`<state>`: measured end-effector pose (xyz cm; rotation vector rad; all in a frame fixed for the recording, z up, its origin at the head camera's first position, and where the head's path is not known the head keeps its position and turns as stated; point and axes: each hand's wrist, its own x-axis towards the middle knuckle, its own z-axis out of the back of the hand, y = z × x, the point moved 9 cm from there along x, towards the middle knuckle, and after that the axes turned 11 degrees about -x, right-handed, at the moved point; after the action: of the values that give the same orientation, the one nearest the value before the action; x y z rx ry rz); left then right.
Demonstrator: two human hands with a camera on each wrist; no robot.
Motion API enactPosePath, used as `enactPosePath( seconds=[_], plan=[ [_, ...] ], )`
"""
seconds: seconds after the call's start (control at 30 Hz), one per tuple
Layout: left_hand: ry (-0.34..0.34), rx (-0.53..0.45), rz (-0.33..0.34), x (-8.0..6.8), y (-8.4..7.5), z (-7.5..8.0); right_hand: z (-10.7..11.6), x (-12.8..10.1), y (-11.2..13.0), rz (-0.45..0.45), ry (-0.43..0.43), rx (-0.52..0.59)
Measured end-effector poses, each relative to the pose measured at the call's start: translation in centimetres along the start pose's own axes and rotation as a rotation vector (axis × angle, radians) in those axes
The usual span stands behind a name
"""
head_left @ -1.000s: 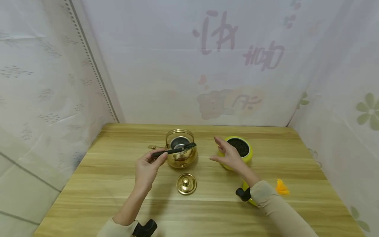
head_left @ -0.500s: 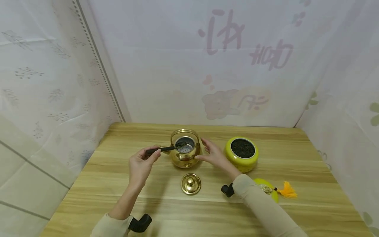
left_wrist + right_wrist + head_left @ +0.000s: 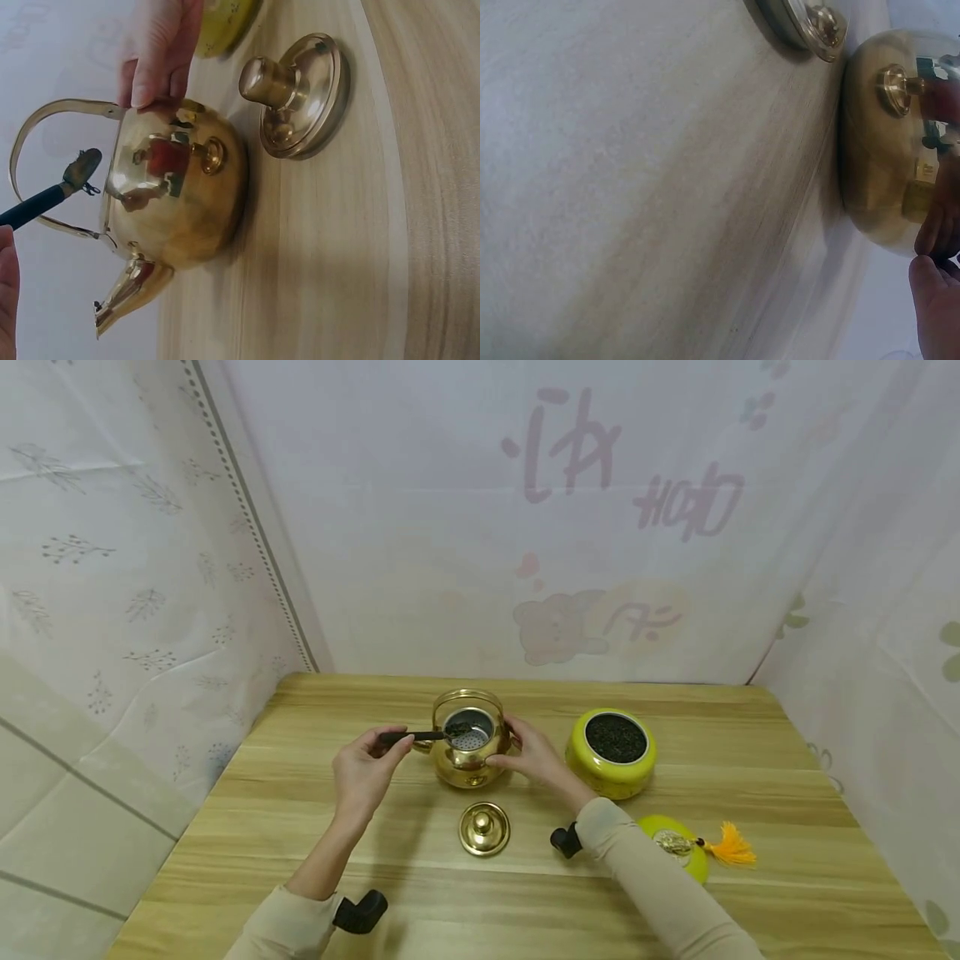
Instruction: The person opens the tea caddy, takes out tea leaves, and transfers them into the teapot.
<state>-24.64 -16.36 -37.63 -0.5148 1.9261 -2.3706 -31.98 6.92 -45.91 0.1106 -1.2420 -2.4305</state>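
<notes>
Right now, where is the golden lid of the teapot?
In the head view the golden lid lies knob up on the wooden table, just in front of the brass teapot, between the person's two forearms and apart from both hands.

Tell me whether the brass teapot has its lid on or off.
Off. The teapot is open, its strainer showing, and the lid lies on the table in front of it.

wooden table (image 3: 300, 827), teapot (image 3: 467, 762), lid (image 3: 483, 828), tea jar (image 3: 611, 762)

Lid (image 3: 483, 828) before teapot (image 3: 468, 760), jar (image 3: 611, 766) right
</notes>
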Motion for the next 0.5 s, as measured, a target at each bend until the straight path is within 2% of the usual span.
enactPosePath(
  seconds=[0.17,0.5],
  plan=[
    [-0.003,0.066,-0.080,0.3,-0.8,-0.6,0.0,0.1,-0.1,0.017,-0.003,0.021],
    [0.006,0.114,-0.279,0.6,-2.6,-1.9,-0.1,0.1,-0.6,0.021,-0.014,0.044]
  ],
)
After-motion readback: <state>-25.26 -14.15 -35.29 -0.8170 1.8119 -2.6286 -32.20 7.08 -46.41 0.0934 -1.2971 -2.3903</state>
